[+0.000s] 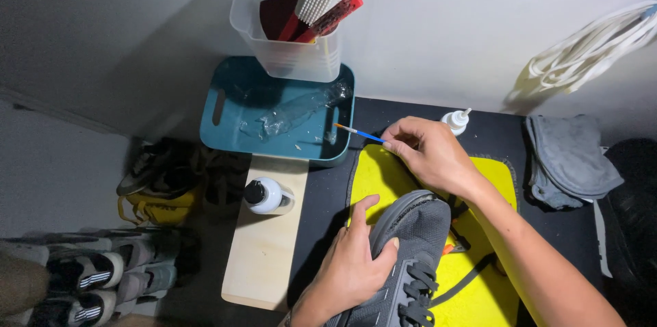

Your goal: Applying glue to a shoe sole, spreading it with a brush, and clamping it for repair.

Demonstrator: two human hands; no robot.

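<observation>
From the head camera, the left hand lies on the toe of a dark grey sneaker, fingers curled over its near side and thumb raised along the toe cap, gripping the shoe. The sneaker lies on a yellow mat that spreads under and beyond both hands, its black laces just right of the left wrist.

The right hand is beyond the shoe's toe, fingertips pressed together on a thin blue-handled brush whose orange tip points left, toward a teal tray. The tray, beyond and left of both hands, holds crumpled clear plastic; a clear tub of brushes stands on its far edge.

Just beyond the right hand stands a small white squeeze bottle. Left of the left hand, on a pale wooden board, lies a white bottle with a black cap. Grey cloths lie well right of the right forearm. More shoes are far to the left.
</observation>
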